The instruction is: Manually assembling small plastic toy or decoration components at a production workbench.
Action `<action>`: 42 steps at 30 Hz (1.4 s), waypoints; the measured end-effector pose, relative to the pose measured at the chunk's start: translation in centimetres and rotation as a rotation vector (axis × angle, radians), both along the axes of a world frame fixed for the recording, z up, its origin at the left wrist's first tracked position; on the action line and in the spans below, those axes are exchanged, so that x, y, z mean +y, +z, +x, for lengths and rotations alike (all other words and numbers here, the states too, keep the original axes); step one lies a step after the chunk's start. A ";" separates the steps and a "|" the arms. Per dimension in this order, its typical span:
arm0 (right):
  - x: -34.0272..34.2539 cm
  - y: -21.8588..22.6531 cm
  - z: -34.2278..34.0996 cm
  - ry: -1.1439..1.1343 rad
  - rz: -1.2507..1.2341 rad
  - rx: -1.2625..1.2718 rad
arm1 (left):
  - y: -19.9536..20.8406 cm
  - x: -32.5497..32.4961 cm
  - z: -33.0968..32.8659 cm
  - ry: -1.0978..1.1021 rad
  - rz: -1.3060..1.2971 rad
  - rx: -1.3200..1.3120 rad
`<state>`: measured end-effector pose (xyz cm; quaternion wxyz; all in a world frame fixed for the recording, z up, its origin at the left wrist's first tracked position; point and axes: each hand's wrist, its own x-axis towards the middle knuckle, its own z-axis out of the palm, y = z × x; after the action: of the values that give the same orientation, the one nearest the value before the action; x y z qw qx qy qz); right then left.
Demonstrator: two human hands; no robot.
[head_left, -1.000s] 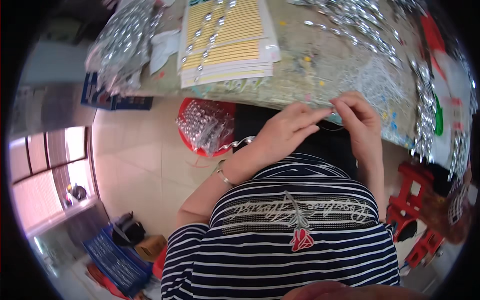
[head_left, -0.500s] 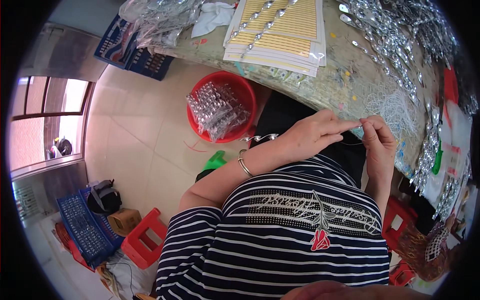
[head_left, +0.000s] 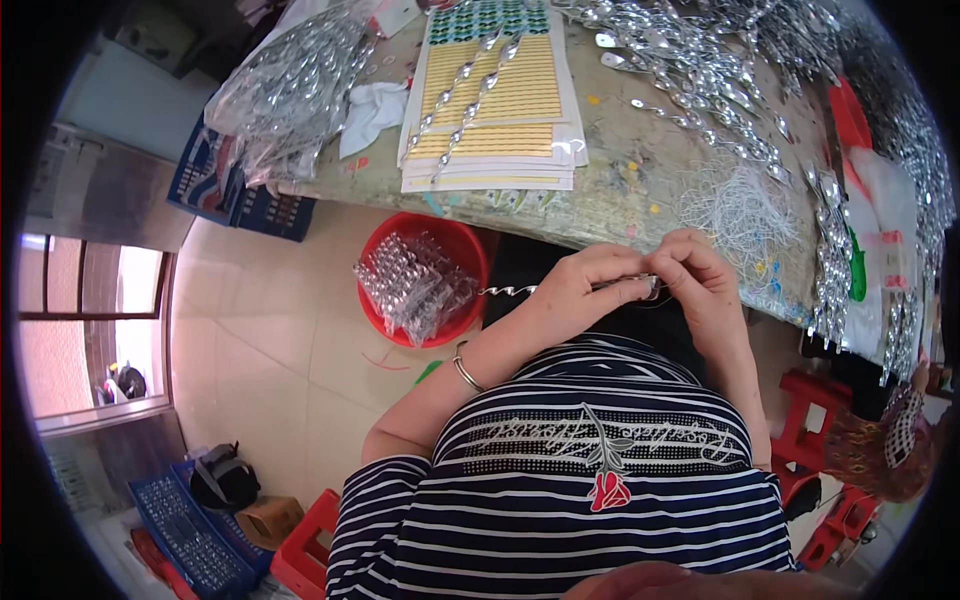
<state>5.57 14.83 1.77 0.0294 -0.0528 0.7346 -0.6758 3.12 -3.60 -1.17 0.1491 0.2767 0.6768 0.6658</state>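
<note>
My left hand (head_left: 592, 284) is closed around a silver twisted strip (head_left: 512, 290), whose tail sticks out past the wrist on the left. The strip's flat shiny end (head_left: 653, 283) shows between the two hands. My right hand (head_left: 700, 282) meets the left fingertips at that end, thumb and forefinger pinched together. What lies in this pinch is too small to make out. Both hands are above my lap, just off the table's near edge. On the table beyond my right hand lies a tangle of white strings (head_left: 740, 212).
Printed sheets (head_left: 500, 110) with two twisted strips lie on the table (head_left: 610, 200). Silver strips (head_left: 690, 90) pile up at the right, near green-handled scissors (head_left: 857, 265). Bagged strips (head_left: 300, 90) are at the left. A red basin (head_left: 478, 262) on the floor holds more bags.
The view has shifted, so the table appears lower and further left. My hands have come closer together, and the strip's shiny end now shows between them.
</note>
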 end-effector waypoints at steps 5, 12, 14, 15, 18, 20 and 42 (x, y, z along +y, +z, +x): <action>0.2 0.6 -0.1 -0.071 0.038 0.024 | 0.1 1.3 -0.4 -0.033 0.024 -0.202; 1.4 0.7 -0.7 -0.078 0.014 -0.119 | 0.3 1.8 -1.0 0.067 0.037 -0.358; 2.1 1.2 -0.5 -0.038 0.125 -0.136 | 0.4 1.5 -1.4 0.108 0.055 -0.337; 2.4 1.2 -0.5 0.018 0.239 -0.141 | 0.3 1.4 -1.6 0.132 0.078 -0.354; 5.0 -0.7 -0.4 0.007 0.397 -0.041 | 0.4 0.9 -2.8 0.131 0.017 -0.350; 6.8 -1.1 -0.3 -0.035 0.449 -0.019 | 0.4 0.7 -3.1 0.154 0.021 -0.360; 4.9 1.4 -3.5 -0.115 0.191 0.048 | 1.6 4.8 -4.9 -0.023 0.003 -0.441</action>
<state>2.04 19.75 3.22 -0.0222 -0.0238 0.7980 -0.6018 -1.74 1.20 0.41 0.3007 0.1321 0.6236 0.7095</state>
